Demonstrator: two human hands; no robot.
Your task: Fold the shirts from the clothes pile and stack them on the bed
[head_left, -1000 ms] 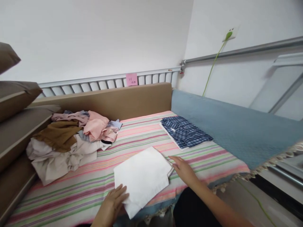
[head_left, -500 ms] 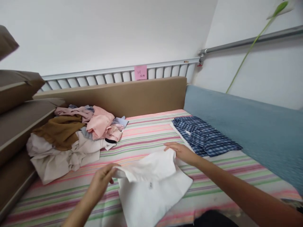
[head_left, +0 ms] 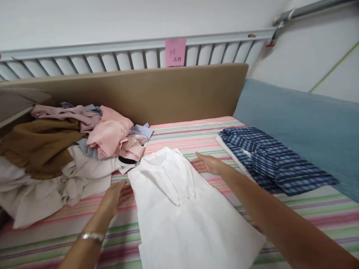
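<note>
A white shirt (head_left: 179,220) with a collar and a front placket lies flat on the striped sheet (head_left: 117,243), its sides folded in and its collar pointing away from me. Beside its left edge is my left hand (head_left: 114,196), fingers stretched out and holding nothing. Along the shirt's right shoulder, my right hand (head_left: 206,164) is open too, fingers extended; whether its fingertips touch the cloth I cannot tell. To the right lies a folded blue plaid garment (head_left: 269,157) with a white piece under its left edge.
At the left is a heap of crumpled clothes: a pink garment (head_left: 110,130), a brown one (head_left: 42,145) and off-white ones (head_left: 47,198). A brown padded board (head_left: 179,93) runs along the back, with a pink note (head_left: 175,52) above it. A blue panel (head_left: 303,123) borders the right.
The white shirt has been let go and now lies flat with its collar and placket facing up. Both hands have opened at its sides. My view has moved closer and lower.
</note>
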